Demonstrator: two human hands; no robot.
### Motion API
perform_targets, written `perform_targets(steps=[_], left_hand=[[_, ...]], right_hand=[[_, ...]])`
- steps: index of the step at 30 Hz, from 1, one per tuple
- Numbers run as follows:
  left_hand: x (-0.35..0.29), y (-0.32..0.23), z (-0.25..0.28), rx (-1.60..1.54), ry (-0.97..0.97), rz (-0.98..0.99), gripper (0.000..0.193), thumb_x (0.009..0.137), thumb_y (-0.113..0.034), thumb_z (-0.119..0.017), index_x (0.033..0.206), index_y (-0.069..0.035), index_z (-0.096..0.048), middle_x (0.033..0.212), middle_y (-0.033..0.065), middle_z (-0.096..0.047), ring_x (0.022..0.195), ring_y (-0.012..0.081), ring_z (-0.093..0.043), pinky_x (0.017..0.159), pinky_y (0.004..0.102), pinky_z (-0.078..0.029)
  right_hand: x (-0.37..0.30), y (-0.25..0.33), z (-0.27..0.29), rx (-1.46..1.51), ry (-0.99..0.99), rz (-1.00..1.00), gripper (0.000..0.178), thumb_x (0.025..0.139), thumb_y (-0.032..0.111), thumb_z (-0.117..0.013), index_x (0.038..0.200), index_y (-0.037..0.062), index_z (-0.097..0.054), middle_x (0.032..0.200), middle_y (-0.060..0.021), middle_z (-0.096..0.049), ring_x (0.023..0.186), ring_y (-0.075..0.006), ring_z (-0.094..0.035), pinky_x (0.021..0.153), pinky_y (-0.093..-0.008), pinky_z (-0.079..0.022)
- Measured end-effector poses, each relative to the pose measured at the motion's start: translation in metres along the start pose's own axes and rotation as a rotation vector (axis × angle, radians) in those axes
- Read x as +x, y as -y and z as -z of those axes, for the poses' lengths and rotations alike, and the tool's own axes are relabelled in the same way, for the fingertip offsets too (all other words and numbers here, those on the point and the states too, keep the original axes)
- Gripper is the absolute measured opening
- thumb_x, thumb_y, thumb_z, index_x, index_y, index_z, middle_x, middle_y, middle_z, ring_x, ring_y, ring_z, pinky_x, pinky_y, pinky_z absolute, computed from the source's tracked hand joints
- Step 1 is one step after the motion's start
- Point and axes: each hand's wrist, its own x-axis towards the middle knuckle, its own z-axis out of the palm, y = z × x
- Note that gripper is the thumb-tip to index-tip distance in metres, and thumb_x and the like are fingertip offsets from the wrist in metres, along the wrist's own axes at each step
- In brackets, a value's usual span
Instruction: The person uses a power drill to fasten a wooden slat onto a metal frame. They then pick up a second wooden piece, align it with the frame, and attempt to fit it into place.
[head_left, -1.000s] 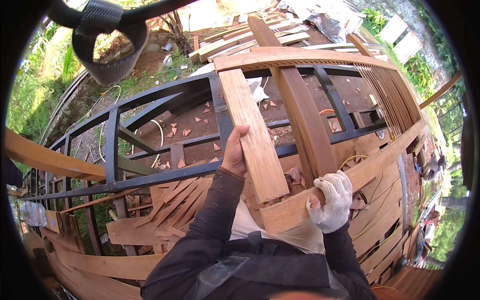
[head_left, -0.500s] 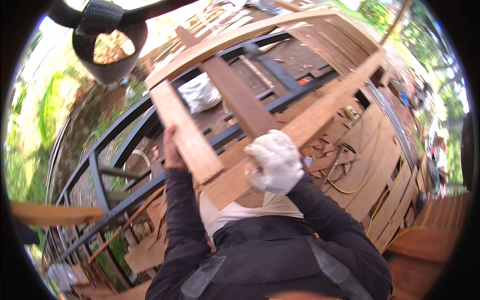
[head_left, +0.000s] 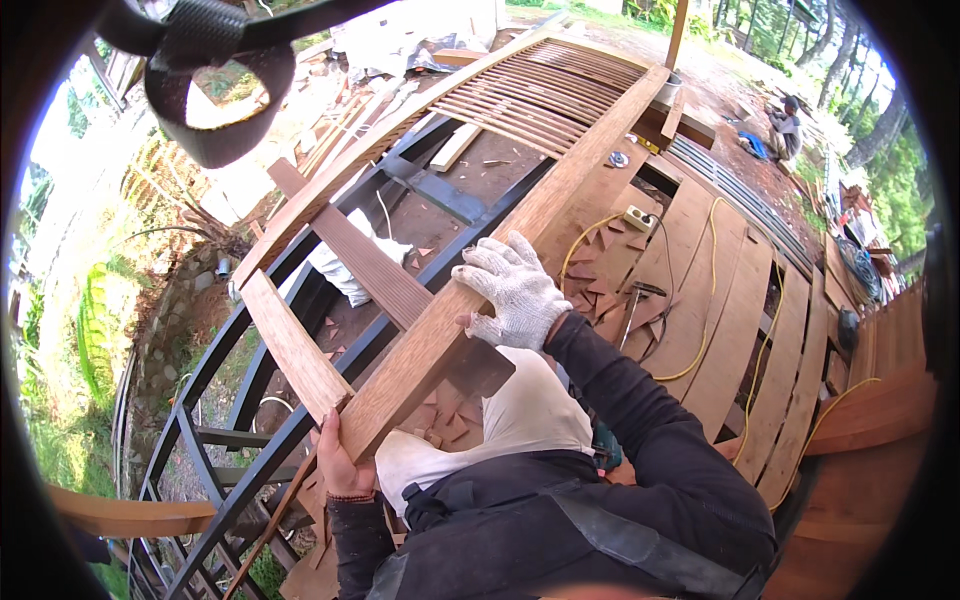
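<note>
A long wooden frame with slats at its far end lies before me. Its near rail point(head_left: 555, 205) runs diagonally from my lap to the far right. A short end board point(head_left: 297, 352) meets the rail at the near left corner. My bare left hand point(head_left: 343, 462) grips that corner from below, its thumb up beside the joint. On the rail, farther along, rests my right hand point(head_left: 515, 295) in a white knit glove, fingers spread over the wood. A brown plank point(head_left: 370, 262) passes beneath the frame and ends near the rail.
Black metal beams point(head_left: 285, 440) form an open structure below, with gaps down to the ground. Plywood sheets point(head_left: 745, 330) on the right bear a yellow cord point(head_left: 702, 350), a hammer point(head_left: 637, 300) and wood scraps. Another person point(head_left: 786, 128) sits at the far right.
My right hand has unclenched and lies spread on the rail. My left hand has shifted from the end board's side to the corner. The frame sits at a different angle; my view has moved too.
</note>
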Motion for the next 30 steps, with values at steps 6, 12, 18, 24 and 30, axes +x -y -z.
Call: perform_targets(steps=[6,12,18,24,30], left_hand=[[0.010,-0.017,-0.015,0.055,-0.008,0.011,0.039,0.108,-0.028,-0.057,0.135,0.001,-0.058,0.123,0.0144,-0.071,0.107,0.0269,-0.072,0.095,0.0420,-0.057],[0.008,-0.013,-0.004,0.045,-0.062,-0.019,0.043,0.111,-0.033,-0.049,0.135,0.001,-0.061,0.125,0.0170,-0.071,0.111,0.0307,-0.072,0.095,0.0473,-0.059],[0.008,-0.012,-0.007,0.247,-0.280,0.003,0.039,0.106,-0.028,-0.066,0.130,0.003,-0.062,0.121,0.0083,-0.071,0.109,0.0173,-0.067,0.095,0.0333,-0.054],[-0.003,-0.023,-0.038,0.313,-0.495,0.183,0.051,0.105,-0.040,-0.067,0.129,0.005,-0.065,0.118,0.0100,-0.073,0.108,0.0211,-0.068,0.100,0.0368,-0.052],[0.013,-0.013,-0.044,0.872,-0.772,0.215,0.075,0.097,-0.064,-0.065,0.116,0.008,-0.073,0.113,0.0240,-0.076,0.114,0.0348,-0.071,0.102,0.0415,-0.051]], right_hand=[[0.038,-0.036,-0.007,0.016,0.076,0.102,0.054,0.090,0.056,-0.070,0.116,0.0088,-0.072,0.107,-0.0122,-0.070,0.111,-0.0328,-0.062,0.106,-0.0471,-0.040],[0.056,-0.029,-0.028,0.046,-0.005,0.114,0.040,0.077,0.048,-0.080,0.092,0.0123,-0.072,0.095,-0.0088,-0.068,0.102,-0.0314,-0.064,0.097,-0.0457,-0.045],[0.087,-0.032,-0.019,-0.028,0.317,-0.189,0.027,0.084,0.040,-0.074,0.081,0.0140,-0.073,0.082,-0.0056,-0.070,0.090,-0.0301,-0.068,0.088,-0.0459,-0.047],[0.108,-0.025,-0.030,-0.165,0.464,-0.233,0.027,0.088,0.037,-0.067,0.080,0.0122,-0.074,0.082,-0.0091,-0.072,0.090,-0.0306,-0.069,0.087,-0.0481,-0.047],[0.114,-0.024,-0.032,-0.191,0.533,-0.283,0.025,0.087,0.038,-0.068,0.080,0.0140,-0.071,0.085,-0.0072,-0.070,0.096,-0.0287,-0.066,0.091,-0.0476,-0.045]])
